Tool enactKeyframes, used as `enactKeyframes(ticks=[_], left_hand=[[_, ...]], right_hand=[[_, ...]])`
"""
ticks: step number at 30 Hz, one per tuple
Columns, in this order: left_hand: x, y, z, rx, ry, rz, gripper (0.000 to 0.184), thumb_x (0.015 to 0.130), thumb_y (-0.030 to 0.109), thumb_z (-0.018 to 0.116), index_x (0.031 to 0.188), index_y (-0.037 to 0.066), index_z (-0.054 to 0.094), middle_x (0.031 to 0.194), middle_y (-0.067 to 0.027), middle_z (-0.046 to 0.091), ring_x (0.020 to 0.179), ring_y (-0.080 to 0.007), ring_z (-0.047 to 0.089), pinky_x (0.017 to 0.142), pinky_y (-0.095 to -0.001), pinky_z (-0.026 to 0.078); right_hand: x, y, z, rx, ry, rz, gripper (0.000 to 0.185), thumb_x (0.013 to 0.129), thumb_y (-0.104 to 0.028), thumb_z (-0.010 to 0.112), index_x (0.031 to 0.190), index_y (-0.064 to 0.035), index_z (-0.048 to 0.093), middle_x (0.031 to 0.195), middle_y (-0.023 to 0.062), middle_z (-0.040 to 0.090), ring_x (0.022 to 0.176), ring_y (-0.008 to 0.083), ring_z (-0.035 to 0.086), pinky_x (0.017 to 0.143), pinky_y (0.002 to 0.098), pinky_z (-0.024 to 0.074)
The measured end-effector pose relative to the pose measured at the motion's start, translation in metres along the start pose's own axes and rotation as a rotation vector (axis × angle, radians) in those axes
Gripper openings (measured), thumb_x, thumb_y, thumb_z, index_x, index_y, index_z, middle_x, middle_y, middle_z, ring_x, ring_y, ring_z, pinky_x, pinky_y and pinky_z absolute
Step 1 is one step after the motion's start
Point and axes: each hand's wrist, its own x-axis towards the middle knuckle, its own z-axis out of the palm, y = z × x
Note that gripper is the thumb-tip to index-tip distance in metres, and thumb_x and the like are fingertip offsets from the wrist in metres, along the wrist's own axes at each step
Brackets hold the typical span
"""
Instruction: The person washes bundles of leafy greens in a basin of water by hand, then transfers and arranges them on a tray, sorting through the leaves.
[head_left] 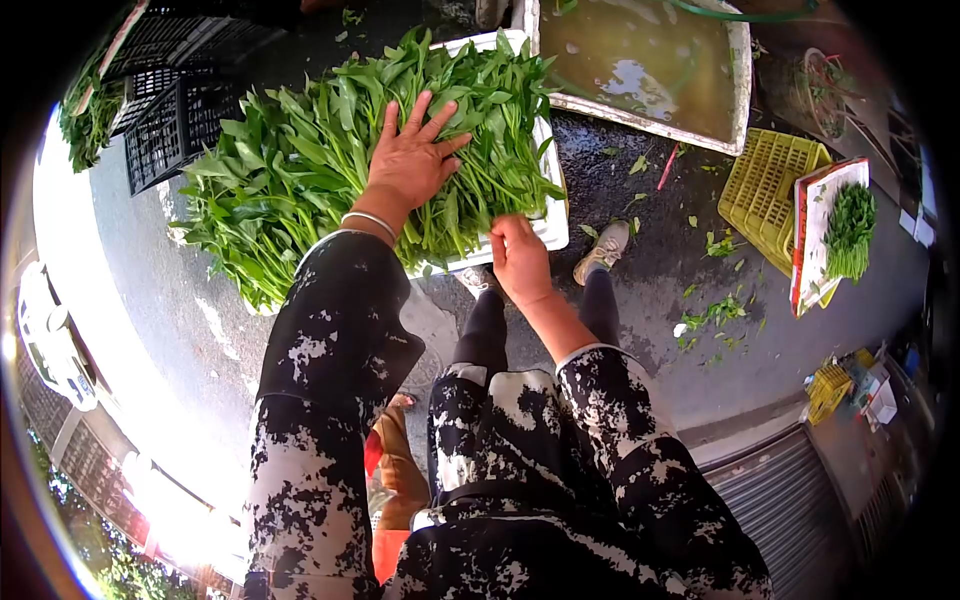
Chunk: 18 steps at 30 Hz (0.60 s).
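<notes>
A big heap of leafy greens (300, 170) with long stems lies over a white foam box (553, 230), covering most of it. My left hand (420, 155) rests flat on top of the heap, its fingers spread over the leaves. At the box's near right edge is my right hand (522, 262), its fingers curled closed beside the stem ends. Whatever those fingers may hold is hidden. A metal bangle (370, 222) circles my left wrist.
A white tub (742, 90) of murky water stands behind on the right. Yellow crates (765, 185) and a white lid (808, 250) bearing a bunch of greens (850, 232) are at right. Black crates (158, 130) stand at left. Loose leaves (722, 312) litter the ground. Another person (400, 470) is behind me.
</notes>
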Motion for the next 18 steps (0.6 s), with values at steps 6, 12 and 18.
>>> enactKeyframes(ticks=[6,12,18], left_hand=[[0.003,0.002,-0.001,0.026,-0.07,-0.032,0.042,0.088,0.041,0.043,0.13,0.036,0.041,0.147,0.0069,0.014,0.137,-0.0203,0.003,0.109,-0.0471,0.001],[0.002,0.001,0.001,0.03,-0.028,-0.01,0.04,0.09,0.041,0.042,0.129,0.036,0.042,0.147,0.0066,0.014,0.137,-0.0215,0.003,0.109,-0.0479,0.001],[0.001,0.009,-0.012,-0.01,-0.002,-0.007,0.04,0.085,0.035,0.052,0.125,0.029,0.049,0.145,0.002,0.021,0.136,-0.0253,0.008,0.108,-0.05,0.005]], right_hand=[[-0.043,0.014,0.004,-0.074,-0.094,0.128,0.011,0.073,0.002,0.054,0.077,-0.003,0.044,0.072,0.0169,0.049,0.067,0.0367,0.053,0.058,0.0434,0.0451],[-0.102,0.078,-0.085,-0.263,-0.061,0.16,0.015,0.072,0.002,0.056,0.078,-0.0048,0.045,0.073,0.0137,0.05,0.066,0.0318,0.053,0.058,0.0384,0.0448],[-0.08,0.129,-0.139,-0.479,-0.121,0.791,0.05,0.08,-0.03,0.056,0.122,-0.0061,0.041,0.102,0.0204,0.058,0.091,0.0357,0.058,0.078,0.043,0.0462]])
